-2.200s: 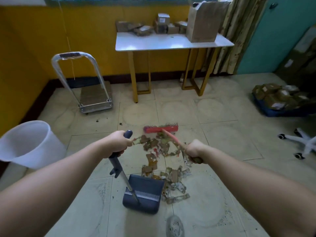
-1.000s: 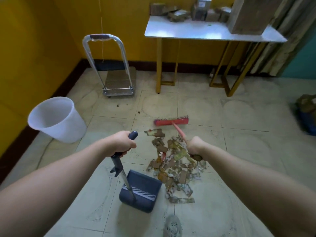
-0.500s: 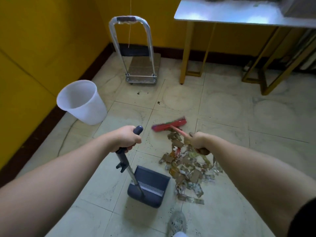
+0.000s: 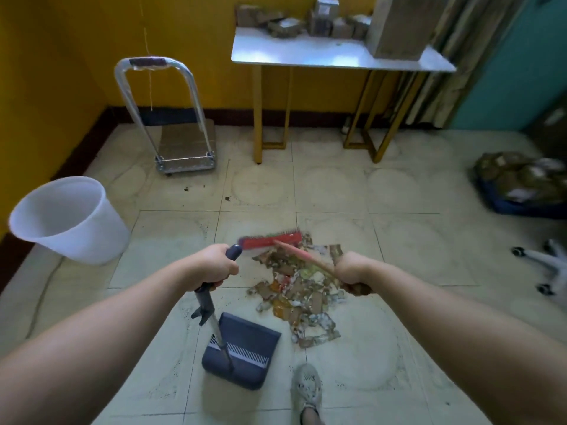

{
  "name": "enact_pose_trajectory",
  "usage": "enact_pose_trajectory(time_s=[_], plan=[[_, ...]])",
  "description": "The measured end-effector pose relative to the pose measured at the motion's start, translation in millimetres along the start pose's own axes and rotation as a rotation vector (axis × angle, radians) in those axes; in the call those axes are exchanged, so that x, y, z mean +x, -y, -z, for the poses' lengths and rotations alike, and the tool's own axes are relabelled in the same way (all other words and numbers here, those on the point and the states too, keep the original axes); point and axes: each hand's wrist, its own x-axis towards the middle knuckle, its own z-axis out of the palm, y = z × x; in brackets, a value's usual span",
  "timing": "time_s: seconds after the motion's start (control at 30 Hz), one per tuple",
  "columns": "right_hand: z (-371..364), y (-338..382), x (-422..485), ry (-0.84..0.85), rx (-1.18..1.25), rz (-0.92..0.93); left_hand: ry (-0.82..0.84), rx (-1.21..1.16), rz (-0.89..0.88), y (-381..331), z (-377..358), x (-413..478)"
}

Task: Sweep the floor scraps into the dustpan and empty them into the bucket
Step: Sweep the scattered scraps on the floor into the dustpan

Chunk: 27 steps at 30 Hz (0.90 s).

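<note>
A pile of cardboard and paper scraps [image 4: 299, 291] lies on the tiled floor in front of me. My left hand [image 4: 213, 266] grips the upright handle of a dark blue dustpan [image 4: 242, 348], which rests on the floor just left of the pile. My right hand [image 4: 351, 271] holds the pinkish handle of a red broom [image 4: 270, 239]; its head sits at the far edge of the scraps. A white plastic bucket [image 4: 69, 219] stands empty to the left near the yellow wall.
A folding hand trolley [image 4: 181, 148] stands by the far wall. Beyond it is a white table [image 4: 334, 56] on yellow legs, loaded with boxes. Wrapped parcels [image 4: 521, 179] and an office chair base [image 4: 549, 265] are at the right. My shoe [image 4: 308, 388] is near the dustpan.
The view has swung back to the right and up. The broom head has shifted to the far side of the pile. The dustpan stays beside the scraps, both hands keep their grips.
</note>
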Motion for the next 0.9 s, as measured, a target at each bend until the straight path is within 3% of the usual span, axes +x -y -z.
enact_pose_trajectory(time_s=[0.2, 0.47, 0.9], plan=[[-45.9, -61.3, -8.6, -0.104, 0.286, -0.119, 0.044, 0.098, -0.092, 15.2, -24.5, -31.3], [-58.2, -136.2, -21.6, -0.213, 0.433, -0.226, 0.082, 0.173, -0.113, -1.5, -60.6, -55.2], [-51.0, -220.2, 1.1, -0.258, 0.685, -0.282, -0.043, 0.145, -0.134, -39.0, -141.8, -65.6]])
